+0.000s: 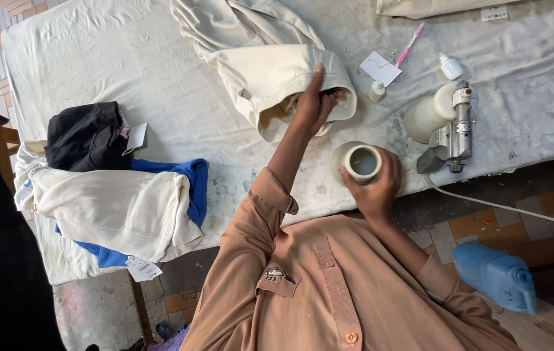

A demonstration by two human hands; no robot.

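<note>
A cream garment [270, 71] lies bunched on the white cloth-covered table [95, 58]. My left hand [312, 104] reaches forward and grips the edge of the garment's opening, with the fingers tucked inside it. My right hand [374, 185] is near the table's front edge, wrapped around a small cream cup [358, 161] held upright, with pale liquid visible inside. The cup is just below and to the right of the garment opening, apart from it.
A metal spray tool with a cream container [446, 120] sits right of the cup, its white cord [504, 205] trailing off the table. Small white bottles [450, 67], a pink toothbrush [410, 44] and a paper tag [381, 68] lie behind. Folded black, cream and blue clothes [114, 188] are stacked left. A blue jerrycan [494, 276] stands on the floor.
</note>
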